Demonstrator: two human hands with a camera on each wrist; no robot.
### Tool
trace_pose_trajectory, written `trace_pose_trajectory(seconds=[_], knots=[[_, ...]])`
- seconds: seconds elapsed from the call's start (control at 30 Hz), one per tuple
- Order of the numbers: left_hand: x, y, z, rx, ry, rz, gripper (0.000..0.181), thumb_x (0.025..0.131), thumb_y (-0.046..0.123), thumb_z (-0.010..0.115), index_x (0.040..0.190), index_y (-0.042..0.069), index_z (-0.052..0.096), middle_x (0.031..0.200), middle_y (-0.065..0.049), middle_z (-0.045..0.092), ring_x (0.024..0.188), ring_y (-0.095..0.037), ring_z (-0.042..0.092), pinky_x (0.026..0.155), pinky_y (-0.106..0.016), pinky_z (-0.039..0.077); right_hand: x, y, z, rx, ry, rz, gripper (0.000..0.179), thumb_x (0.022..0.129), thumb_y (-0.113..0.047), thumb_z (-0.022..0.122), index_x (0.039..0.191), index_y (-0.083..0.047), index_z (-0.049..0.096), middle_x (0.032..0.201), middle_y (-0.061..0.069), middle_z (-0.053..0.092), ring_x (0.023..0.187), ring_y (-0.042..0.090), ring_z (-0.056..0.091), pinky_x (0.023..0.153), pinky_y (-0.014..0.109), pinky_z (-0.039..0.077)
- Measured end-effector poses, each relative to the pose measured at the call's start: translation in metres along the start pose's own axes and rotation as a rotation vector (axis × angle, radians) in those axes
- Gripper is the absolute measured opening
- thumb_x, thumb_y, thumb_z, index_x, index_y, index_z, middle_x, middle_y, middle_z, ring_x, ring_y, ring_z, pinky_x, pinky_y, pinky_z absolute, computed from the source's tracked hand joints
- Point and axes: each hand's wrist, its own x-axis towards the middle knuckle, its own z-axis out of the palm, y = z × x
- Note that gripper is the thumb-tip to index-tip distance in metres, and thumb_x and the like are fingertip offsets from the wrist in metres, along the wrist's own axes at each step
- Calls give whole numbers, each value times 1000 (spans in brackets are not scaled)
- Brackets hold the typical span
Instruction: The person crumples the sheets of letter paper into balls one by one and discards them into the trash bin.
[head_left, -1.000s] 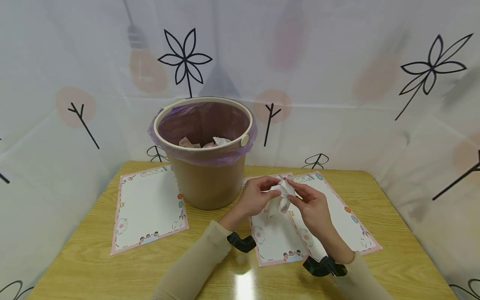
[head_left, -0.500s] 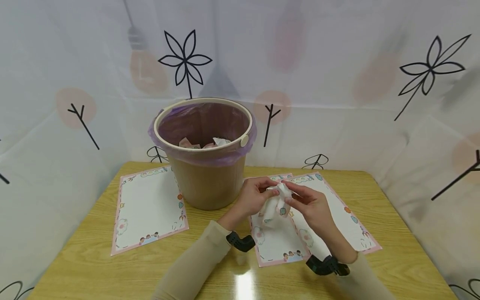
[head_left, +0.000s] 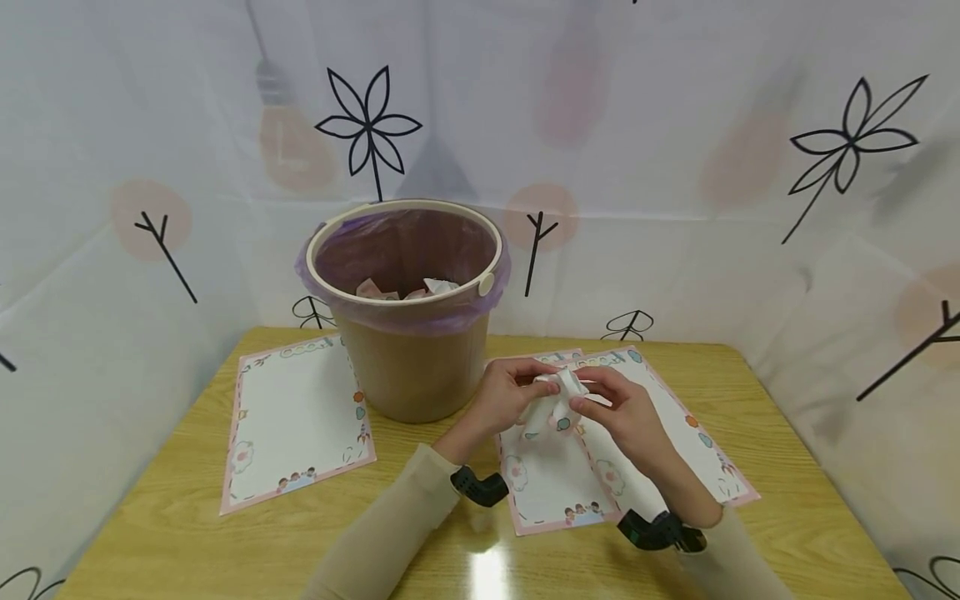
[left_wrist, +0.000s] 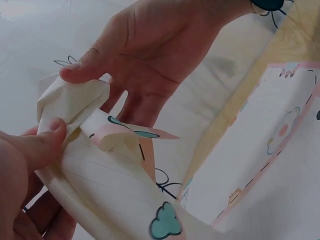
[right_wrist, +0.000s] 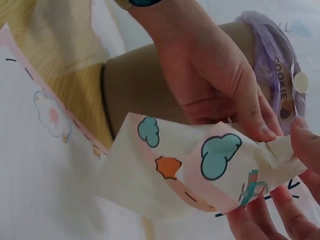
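Note:
Both hands hold one crumpled sheet of paper (head_left: 549, 408), white with a pink border and printed clouds, above the sheets on the right of the table. My left hand (head_left: 502, 398) pinches its upper part between thumb and fingers. On the opposite side, my right hand (head_left: 630, 418) grips the folded end, thumb in front and fingers behind. The left wrist view shows a curled strip (left_wrist: 107, 135) standing out from the folds, with both thumbs pressing the paper close together. A loose, broad end of the crumpled paper (right_wrist: 165, 165) spreads away from the fingers in the right wrist view.
A beige bin (head_left: 416, 371) with a purple liner (head_left: 420, 321) stands at the back, crumpled paper (head_left: 441, 286) inside. One flat bordered sheet (head_left: 300, 425) lies left of it; two overlapping sheets (head_left: 551, 487) lie under the hands. A patterned cloth (head_left: 660, 275) hangs behind the wooden table (head_left: 187, 550).
The paper has turned and folded slightly between the hands, its printed clouds now facing front. The right hand's fingers have shifted on it, while the left hand stays nearly in place.

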Motion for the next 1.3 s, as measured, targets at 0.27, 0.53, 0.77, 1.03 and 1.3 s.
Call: trace_pose_trajectory(seconds=[0.27,0.53,0.77,1.03,1.3], knots=[[0,0,-2,33,-1,30,18,87,14,77,105,9,78,102,4,69,87,-11,63,63,-27,56,-1,2,-5,59,-90,60,43,94,-4,67,134,5,52,125,3,59,113,13,60,87,26,53],[1,1,-1,77,29,58,19,86,10,79,104,7,79,94,1,62,86,-11,60,63,-23,53,-1,5,-7,50,-125,82,43,97,-6,64,136,5,49,124,8,60,108,12,61,88,26,53],[0,0,0,76,47,65,18,83,8,80,101,5,79,84,1,58,83,-9,60,64,-25,52,1,5,-5,22,-95,66,38,95,-4,66,130,4,55,118,12,64,101,16,64,84,26,54],[1,-3,1,102,38,59,14,84,11,81,97,6,79,84,3,58,81,-8,59,71,-29,53,0,6,1,39,-59,52,27,93,1,67,118,5,58,112,8,66,97,15,64,80,26,55],[2,-3,1,88,53,67,13,83,9,81,95,5,79,83,2,59,70,-7,58,58,-22,49,1,9,7,43,6,11,19,90,7,68,107,8,61,102,1,66,89,13,64,71,24,56]])
